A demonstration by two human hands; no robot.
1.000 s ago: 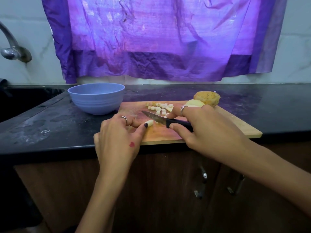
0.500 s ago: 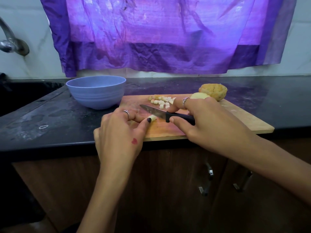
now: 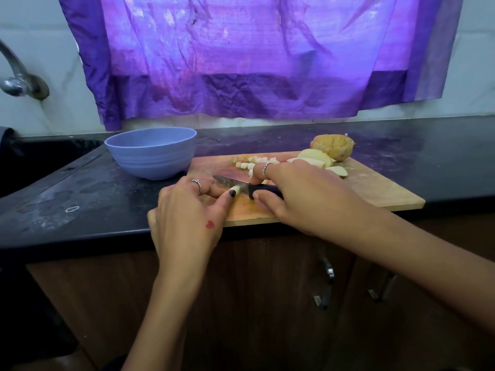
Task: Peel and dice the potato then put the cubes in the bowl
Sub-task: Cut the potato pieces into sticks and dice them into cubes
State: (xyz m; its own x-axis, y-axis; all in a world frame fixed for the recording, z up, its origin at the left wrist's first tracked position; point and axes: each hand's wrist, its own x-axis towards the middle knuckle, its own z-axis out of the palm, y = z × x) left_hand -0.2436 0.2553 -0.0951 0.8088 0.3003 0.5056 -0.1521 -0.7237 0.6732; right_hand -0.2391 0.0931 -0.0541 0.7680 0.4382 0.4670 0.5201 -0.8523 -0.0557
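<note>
A pale potato strip lies on the near left part of the wooden cutting board, pinned between thumb and fingers of the left hand. The knife is set across the strip, blade pointing left, its black handle wrapped by the grip of the right hand. Small pale cubes are scattered at the far middle of the board. To the right of them lie peeled potato slices, cream-coloured, and behind these, at the board's far right edge, a potato piece with skin still on, brownish yellow and speckled. A blue bowl stands on the dark surface, just left of the board.

Hidden or unclear: most of the strip is covered by the left fingers; only its right end is seen. The handle is largely covered by the right hand. Some cubes are masked by the right forefinger. The bowl's inside cannot be seen from this angle. A tap is cut off at the left edge.

Against half a second ago: both hands and the knife are found in nearly the same places on the board; more of the peeled slices is now exposed beyond the right hand.
</note>
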